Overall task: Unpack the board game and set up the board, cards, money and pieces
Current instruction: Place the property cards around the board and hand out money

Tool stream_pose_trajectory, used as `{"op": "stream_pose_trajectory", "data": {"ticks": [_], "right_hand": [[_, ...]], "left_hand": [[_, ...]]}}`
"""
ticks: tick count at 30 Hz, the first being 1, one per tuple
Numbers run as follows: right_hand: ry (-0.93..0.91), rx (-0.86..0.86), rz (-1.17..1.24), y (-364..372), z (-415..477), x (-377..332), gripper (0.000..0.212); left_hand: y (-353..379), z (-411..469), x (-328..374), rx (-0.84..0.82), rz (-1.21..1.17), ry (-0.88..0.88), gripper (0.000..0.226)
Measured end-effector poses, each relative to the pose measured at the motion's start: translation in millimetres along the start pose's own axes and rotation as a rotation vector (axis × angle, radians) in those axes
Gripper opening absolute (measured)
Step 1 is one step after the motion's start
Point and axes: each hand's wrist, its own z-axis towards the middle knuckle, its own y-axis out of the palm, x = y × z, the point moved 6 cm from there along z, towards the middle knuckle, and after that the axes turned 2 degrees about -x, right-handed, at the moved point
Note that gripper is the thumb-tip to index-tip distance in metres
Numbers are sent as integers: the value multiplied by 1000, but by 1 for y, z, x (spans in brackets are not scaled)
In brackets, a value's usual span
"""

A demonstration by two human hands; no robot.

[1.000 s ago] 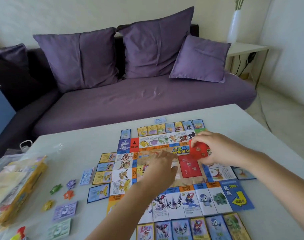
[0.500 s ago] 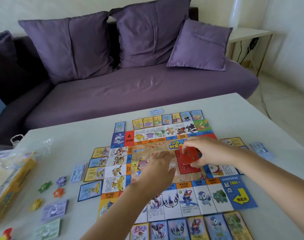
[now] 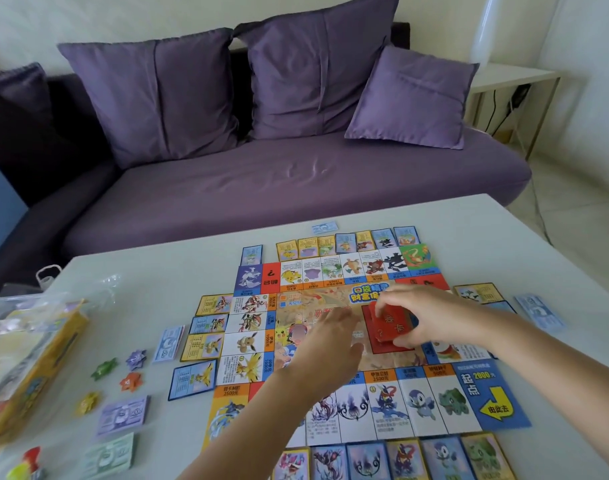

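The right hand (image 3: 431,317) grips a stack of red cards (image 3: 387,325) at the red rectangle printed mid-board (image 3: 434,403), and the left hand (image 3: 330,341) is spread flat beside it. Released unevenly, the stack may fan out, or a nudge may slide the thin board into the cards edging it. At the left of the surface (image 3: 157,289), a yellow box (image 3: 36,358) sits in clear wrap, its contents unreadable.

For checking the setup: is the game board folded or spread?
Spread: the board lies flat on the table, squares showing on every side.

Colourful board (image 3: 330,341) flat on table, red cards (image 3: 387,327) at centre
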Motion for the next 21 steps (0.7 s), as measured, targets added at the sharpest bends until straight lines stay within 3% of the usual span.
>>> {"op": "stream_pose_trajectory", "data": {"ticks": [21], "right_hand": [[21, 36, -15, 3, -4, -12, 41]], "left_hand": [[-7, 3, -4, -55, -38, -59, 43]]}}
